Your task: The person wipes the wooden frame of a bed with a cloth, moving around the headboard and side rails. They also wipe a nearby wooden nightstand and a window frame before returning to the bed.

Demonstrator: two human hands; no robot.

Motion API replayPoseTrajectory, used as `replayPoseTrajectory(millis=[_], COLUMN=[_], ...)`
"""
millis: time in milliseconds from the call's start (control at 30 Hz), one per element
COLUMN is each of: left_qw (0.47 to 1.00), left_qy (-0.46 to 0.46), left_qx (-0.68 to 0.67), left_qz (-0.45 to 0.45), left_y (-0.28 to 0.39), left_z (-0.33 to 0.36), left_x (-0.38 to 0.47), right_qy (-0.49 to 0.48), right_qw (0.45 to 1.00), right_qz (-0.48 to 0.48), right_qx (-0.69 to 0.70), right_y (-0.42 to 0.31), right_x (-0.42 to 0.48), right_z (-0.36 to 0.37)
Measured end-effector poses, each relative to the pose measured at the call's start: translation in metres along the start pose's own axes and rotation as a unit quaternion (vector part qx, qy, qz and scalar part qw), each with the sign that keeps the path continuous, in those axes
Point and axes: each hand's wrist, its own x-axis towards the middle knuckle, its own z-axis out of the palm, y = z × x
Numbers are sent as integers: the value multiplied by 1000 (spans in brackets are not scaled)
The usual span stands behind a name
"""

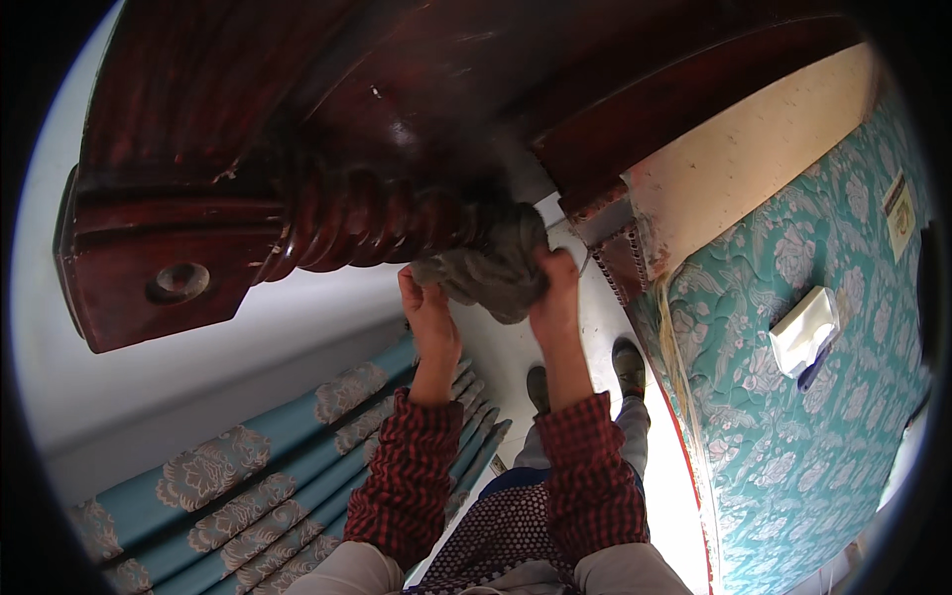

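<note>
A dark grey-brown cloth (pixel 494 279) is wrapped around the lower end of a turned, reddish-brown wooden post (pixel 372 223). My left hand (pixel 431 316) pinches one end of the cloth at its left side. On the right, my right hand (pixel 556 297) grips the other end, its fingers partly hidden by the fabric. The post has spiral ridges and joins a square block (pixel 163 275) with a round recess. Behind it spreads a glossy, dark red wooden panel (pixel 416 97).
A teal floral mattress (pixel 781 416) lies to the right, with a white box (pixel 805 331) and a dark-handled object (pixel 816 368) on it. A pale board (pixel 751 149) adjoins the panel. Patterned blue curtains (pixel 245 476) hang at the left. My shoes (pixel 629 368) stand on the pale floor.
</note>
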Motion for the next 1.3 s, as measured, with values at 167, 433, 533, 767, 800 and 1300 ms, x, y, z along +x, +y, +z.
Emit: replayPoseTrajectory(millis=[167,433,533,767,800,1300], left_qw=[1000,1000,1000,999,997,991], left_qy=[-9,-3,-12,-23,-23,10], left_qx=[-3,-6,-12,14,19,-86], left_qz=[-23,1,8,-46,-70,-99], left_y=[1,-8,-9,-16,-15,-10], left_z=[8,2,8,-1,2,-11], left_x=[-2,-1,0,2,6,-9], right_qy=[75,-113,-84,-163,-189,47], right_qw=[947,486,485,538,548,763], right_qz=[-92,-220,-207,-204,-232,-248], right_qx=[-299,-838,-846,-802,-781,-596], right_y=[-1,-8,-6,44,50,18], right_x=[59,58,49,9,12,3], right_z=[22,44,38,-29,-37,29])
